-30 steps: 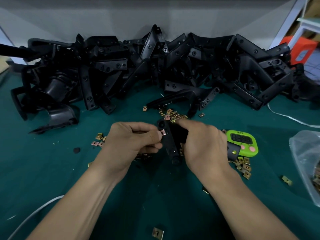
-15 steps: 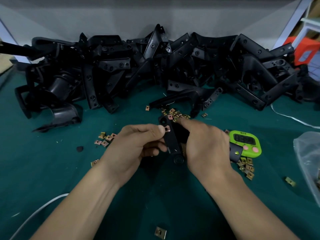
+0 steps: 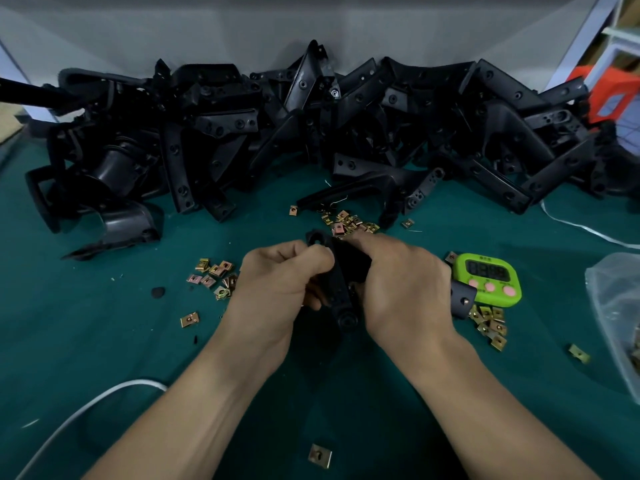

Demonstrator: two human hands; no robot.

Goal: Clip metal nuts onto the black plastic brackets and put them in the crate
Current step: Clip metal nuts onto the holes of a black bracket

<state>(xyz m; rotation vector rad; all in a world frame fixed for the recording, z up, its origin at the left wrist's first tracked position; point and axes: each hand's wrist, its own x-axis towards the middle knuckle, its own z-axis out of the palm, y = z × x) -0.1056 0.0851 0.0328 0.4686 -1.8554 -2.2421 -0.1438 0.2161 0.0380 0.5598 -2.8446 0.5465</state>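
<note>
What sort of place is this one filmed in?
Likely a factory assembly bench: a heap of black plastic brackets at the back of the green table, loose metal nuts scattered about, a green timer, and the left hand and right hand gripping one bracket.

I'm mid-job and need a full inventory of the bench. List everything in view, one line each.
bracket pile: many, black, along the back of the table against the grey wall
held bracket: one, black, between both hands
loose nuts: many, brass-coloured, in clusters left of, behind and right of the hands, plus scattered singles
timer: one, green with pink buttons, right of the right hand
plastic bag: one, clear, right edge
white cables: two, white, front left and back right
orange object: one, orange, top right corner; can't tell what it is
table cover: one, dark green, under everything
left hand: one, grips the held bracket
right hand: one, grips the held bracket
</note>
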